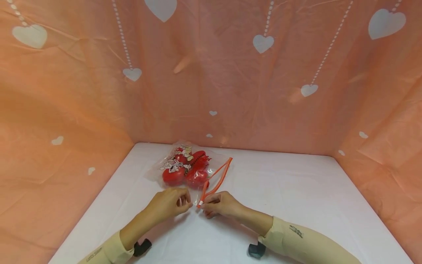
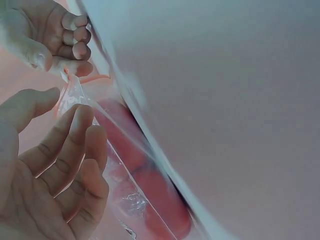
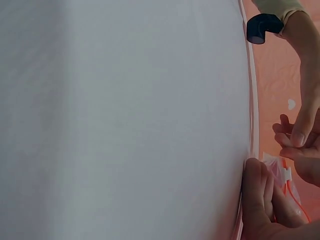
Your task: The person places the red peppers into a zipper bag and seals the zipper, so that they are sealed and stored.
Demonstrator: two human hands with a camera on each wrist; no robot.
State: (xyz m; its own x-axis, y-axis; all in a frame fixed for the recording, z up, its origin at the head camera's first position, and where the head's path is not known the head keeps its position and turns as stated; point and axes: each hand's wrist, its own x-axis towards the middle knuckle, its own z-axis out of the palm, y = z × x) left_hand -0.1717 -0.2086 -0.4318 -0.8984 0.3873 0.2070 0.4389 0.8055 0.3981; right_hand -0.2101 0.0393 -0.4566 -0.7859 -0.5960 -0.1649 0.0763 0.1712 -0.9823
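A clear zip bag [image 1: 215, 154] with printed cartoon figures lies at the back left of the white table. Several glossy red rounded things [image 1: 173, 177], resembling tomatoes or peppers, fill it. Its orange zip strip [image 1: 221, 183] gapes in a loop, with a white slider [image 1: 200, 202] at the near end. My left hand [image 1: 169, 202] is beside the bag's near corner; in the left wrist view its thumb [image 2: 37, 102] stands apart from the loosely bent fingers. At the slider end, my right hand [image 1: 224, 206] has thumb and fingers around the strip, with a gap visible in the right wrist view.
The white table [image 1: 290, 194] stretches away to the right of the bag. Orange cloth [image 1: 237, 91] with white hearts hangs around the back and sides. Dark wrist devices [image 1: 256, 250] sit under both sleeves.
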